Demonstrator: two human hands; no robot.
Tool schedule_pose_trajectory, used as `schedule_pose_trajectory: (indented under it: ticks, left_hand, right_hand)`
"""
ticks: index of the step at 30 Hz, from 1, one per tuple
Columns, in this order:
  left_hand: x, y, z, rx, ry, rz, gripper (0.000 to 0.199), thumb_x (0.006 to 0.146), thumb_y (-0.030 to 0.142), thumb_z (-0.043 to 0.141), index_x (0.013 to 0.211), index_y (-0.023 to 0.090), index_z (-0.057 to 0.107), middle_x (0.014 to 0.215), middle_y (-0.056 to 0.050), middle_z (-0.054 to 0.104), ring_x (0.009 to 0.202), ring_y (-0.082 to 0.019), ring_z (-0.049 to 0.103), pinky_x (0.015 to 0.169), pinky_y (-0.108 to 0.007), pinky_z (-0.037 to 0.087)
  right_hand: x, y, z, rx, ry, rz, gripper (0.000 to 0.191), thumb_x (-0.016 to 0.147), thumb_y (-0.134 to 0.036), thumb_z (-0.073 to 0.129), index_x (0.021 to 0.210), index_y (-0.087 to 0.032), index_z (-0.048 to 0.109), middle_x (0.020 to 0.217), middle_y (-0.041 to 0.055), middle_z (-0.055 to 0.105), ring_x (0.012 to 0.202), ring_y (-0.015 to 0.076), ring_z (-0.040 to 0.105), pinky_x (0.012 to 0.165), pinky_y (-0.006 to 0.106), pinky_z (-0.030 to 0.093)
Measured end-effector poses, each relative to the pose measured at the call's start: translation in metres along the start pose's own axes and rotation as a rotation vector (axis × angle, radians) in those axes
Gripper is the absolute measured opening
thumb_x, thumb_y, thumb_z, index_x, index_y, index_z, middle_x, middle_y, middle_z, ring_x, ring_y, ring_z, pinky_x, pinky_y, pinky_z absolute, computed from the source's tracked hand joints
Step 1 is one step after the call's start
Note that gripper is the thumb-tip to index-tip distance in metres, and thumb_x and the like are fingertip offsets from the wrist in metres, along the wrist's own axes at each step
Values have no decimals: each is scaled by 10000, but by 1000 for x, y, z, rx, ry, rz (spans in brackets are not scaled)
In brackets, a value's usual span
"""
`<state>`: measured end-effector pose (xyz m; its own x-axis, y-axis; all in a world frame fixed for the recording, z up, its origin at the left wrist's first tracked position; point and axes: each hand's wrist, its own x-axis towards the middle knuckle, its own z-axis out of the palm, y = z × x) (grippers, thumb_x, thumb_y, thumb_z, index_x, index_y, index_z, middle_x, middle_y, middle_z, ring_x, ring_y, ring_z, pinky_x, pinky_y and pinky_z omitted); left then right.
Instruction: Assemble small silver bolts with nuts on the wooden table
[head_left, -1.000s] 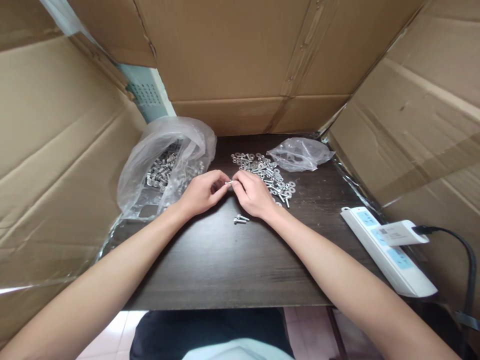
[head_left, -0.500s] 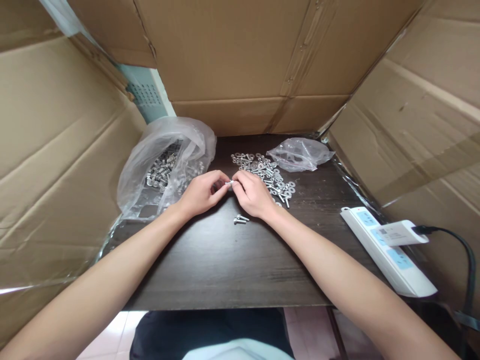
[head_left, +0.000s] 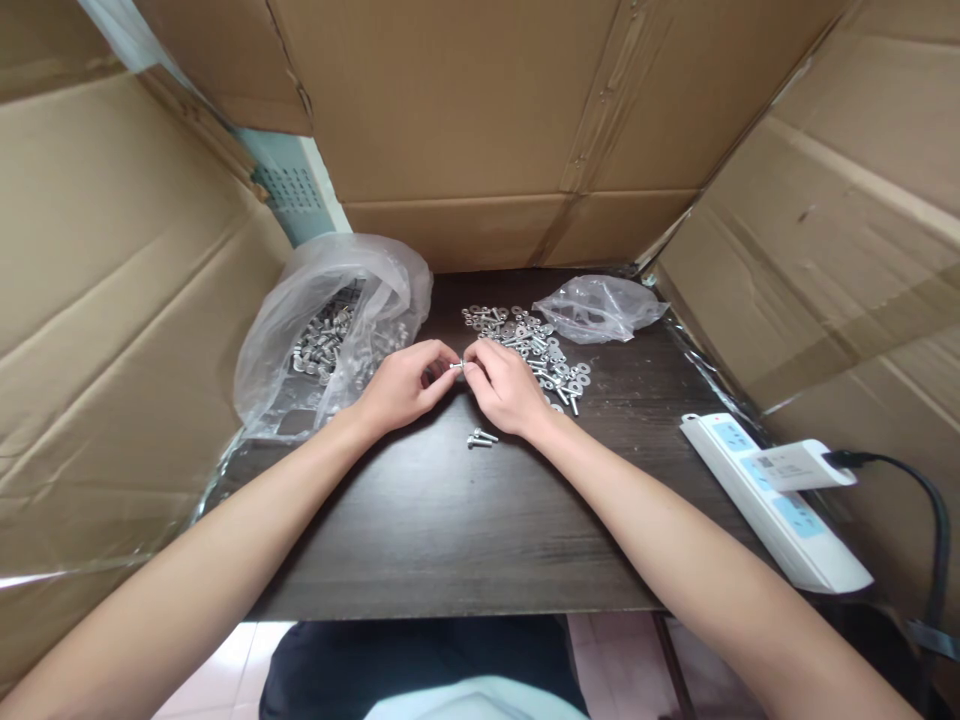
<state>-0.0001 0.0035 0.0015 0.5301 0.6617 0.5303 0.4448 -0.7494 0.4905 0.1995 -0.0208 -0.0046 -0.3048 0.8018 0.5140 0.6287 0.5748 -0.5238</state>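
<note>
My left hand (head_left: 411,384) and my right hand (head_left: 504,386) meet over the middle of the dark table (head_left: 420,530), fingertips almost touching. Between them is a small silver screw (head_left: 457,366), pinched from both sides; my fingers cover most of it, so any washer or nut on it is hard to make out. Just below my right hand, two silver screws (head_left: 480,440) lie side by side on the tabletop. Beyond and right of that hand spreads a loose pile of washers, nuts and screws (head_left: 536,345).
A clear plastic bag (head_left: 259,375) full of metal fasteners stands at the left. Behind the pile, to the right, lies a crumpled plastic bag (head_left: 600,308). A white power strip (head_left: 776,510) with a plugged-in adapter (head_left: 806,466) sits at the right edge. Cardboard walls (head_left: 480,110) enclose the table.
</note>
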Motion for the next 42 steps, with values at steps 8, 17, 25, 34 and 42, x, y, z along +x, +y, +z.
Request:
schedule_pose_trajectory:
  ticks: [8,17,25,34,42]
  left_hand:
    - [0,0,1,6,-10,-3,147,977,294,602,1002,166,669,864,-29,694,712,-122,633,639,-233,502]
    - [0,0,0,6,1,9,131,975,279,603,995,166,667,859,-26,694,707,-117,636,629,-227,499]
    - [-1,0,1,3,1,11,123,977,276,611,998,169,667,860,-17,695,711,-110,640,628,-216,501]
    - [0,-2,1,-1,7,9,123,973,271,620,1002,163,669,853,-14,690,708,-105,635,623,-205,496]
    - [-1,-2,2,3,8,9,130,975,276,620,1008,163,674,861,-14,695,716,-108,641,635,-210,501]
  right_hand:
    - [1,0,1,-14,-6,-4,177,1001,-261,401,881,-209,521,901,71,637,832,220,564,806,365,411]
    - [1,1,1,-14,-3,-13,210,1025,-275,390,868,-211,515,889,71,639,830,220,572,800,361,409]
    - [0,1,0,5,-1,1,146,991,-270,414,922,-211,527,922,71,642,834,222,567,800,361,407]
    - [0,1,0,-4,-2,-9,160,991,-268,409,904,-204,527,904,70,627,830,222,559,797,366,400]
    - [0,2,2,-8,8,-34,199,1015,-264,400,872,-205,525,874,63,616,804,210,551,782,356,400]
